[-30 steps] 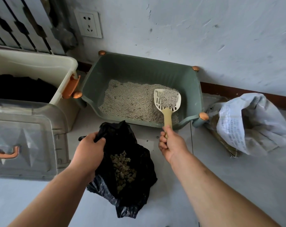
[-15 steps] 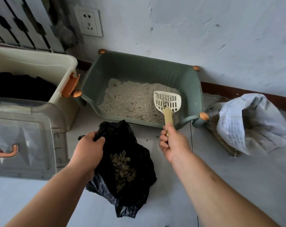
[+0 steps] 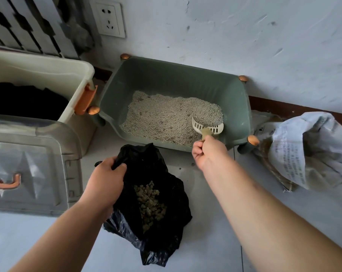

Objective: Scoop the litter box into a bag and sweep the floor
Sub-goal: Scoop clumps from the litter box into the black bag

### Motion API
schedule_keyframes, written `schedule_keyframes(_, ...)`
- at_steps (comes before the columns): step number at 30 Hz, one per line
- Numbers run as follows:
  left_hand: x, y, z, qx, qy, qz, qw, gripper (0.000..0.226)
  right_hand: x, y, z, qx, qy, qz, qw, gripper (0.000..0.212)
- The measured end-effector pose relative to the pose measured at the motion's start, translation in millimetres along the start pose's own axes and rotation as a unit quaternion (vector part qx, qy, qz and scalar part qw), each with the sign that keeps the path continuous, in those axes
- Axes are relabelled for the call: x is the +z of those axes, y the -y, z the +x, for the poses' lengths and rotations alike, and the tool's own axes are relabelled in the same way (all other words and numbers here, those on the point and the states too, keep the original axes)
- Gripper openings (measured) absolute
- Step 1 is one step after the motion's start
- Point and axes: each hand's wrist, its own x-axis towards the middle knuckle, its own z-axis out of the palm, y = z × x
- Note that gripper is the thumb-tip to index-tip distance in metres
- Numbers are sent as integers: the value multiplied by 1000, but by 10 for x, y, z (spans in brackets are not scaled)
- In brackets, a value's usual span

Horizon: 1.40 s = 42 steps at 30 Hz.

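two hands busy: right hand [image 3: 209, 152] fisted on stiff, light scoop [image 3: 207, 125] handle, frame centre; left hand [image 3: 107, 177] pinching limp black bag [image 3: 156, 193] rim.

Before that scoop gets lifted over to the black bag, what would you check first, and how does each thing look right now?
1. Black bag mouth held open: ok, the left hand pinches its upper edge in a firm grip.
2. Scoop in a secure grip: ok, the right hand is closed around the handle.
3. Scoop head dug into the litter inside the green litter box: ok.
4. A clump actually in the scoop: cannot tell, only loose grains show.
5. Loose grains sifted out: not ok, the scoop is down in the litter.
6. Room left in the bag: ok, a modest pile of clumps sits inside.
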Motion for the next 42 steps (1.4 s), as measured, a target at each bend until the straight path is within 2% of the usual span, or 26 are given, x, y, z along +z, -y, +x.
schedule_keyframes(3,-15,16,19,1,-1,-5,1000,23,35,-59,251,17,-12,-2,1000,32)
schedule_keyframes(14,-63,97,20,3,-3,13,1000,23,-124,-147,430,-17,55,15,998,16)
schedule_keyframes(23,-44,12,-52,2,-4,6,1000,23,-347,-197,316,-4,91,58,994,9)
schedule_keyframes(27,-36,18,-80,0,-4,19,1000,30,-407,-215,237,-12,99,21,995,7)
schedule_keyframes(42,-1,-37,-188,7,0,12,1000,24,-528,-128,-42,-49,94,-52,993,5)
